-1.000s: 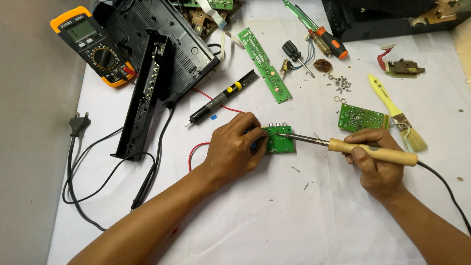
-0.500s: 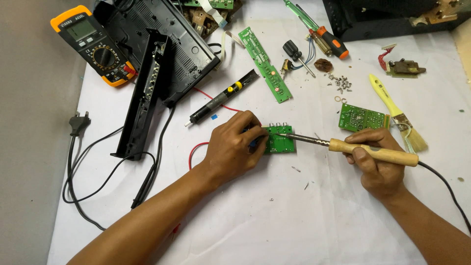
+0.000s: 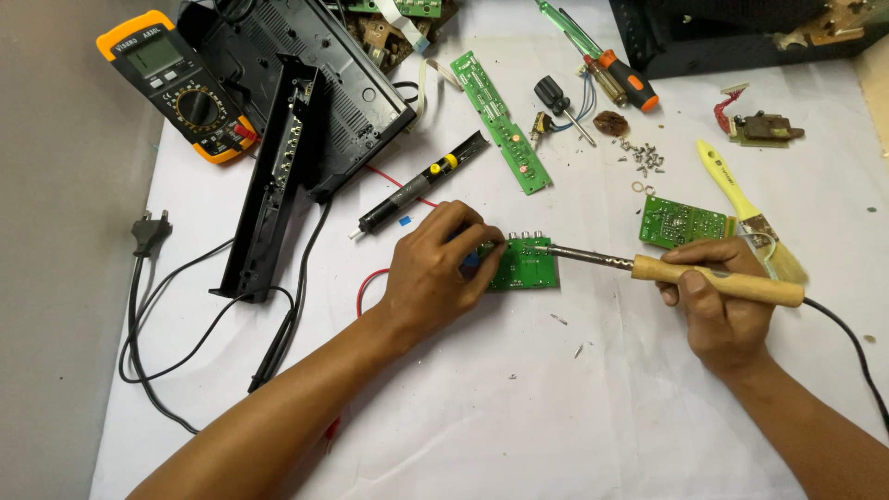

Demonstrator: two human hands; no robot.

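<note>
- Left hand (image 3: 435,273): fingers curled and closed on the left edge of a small green circuit board (image 3: 526,266), pinning it flat to the white table cover (image 3: 519,407); the fingertips overlap the board's near-left corner.
- Right hand (image 3: 718,301): closed in a full grip around the wooden handle of a soldering iron (image 3: 667,270), thumb lying on top of the handle.
- Soldering iron: held nearly level, pointing left; its metal tip meets the top edge of the small green circuit board, just beside the left fingertips. Its black cord (image 3: 847,338) trails off to the right.
- Small green circuit board: lies on the cover at centre, between the two hands.
- Second green board (image 3: 681,222): just above the right hand, apart from the work.
- Paintbrush with yellow handle (image 3: 741,204): lies at a slant beside the second board, bristles near the right hand.
- Long narrow green board (image 3: 500,120): above the work, lying at a slant.
- Desoldering pump (image 3: 421,183), black with a yellow button: up and left of the left hand.
- Screwdrivers (image 3: 611,69) and loose screws (image 3: 644,157): upper centre.
- Black device casing (image 3: 306,83) and detached front panel (image 3: 276,176): upper left.
- Multimeter (image 3: 176,83), orange-edged: far upper left corner.
- Mains plug (image 3: 148,231) with black cable: at the left edge of the cover.
</note>
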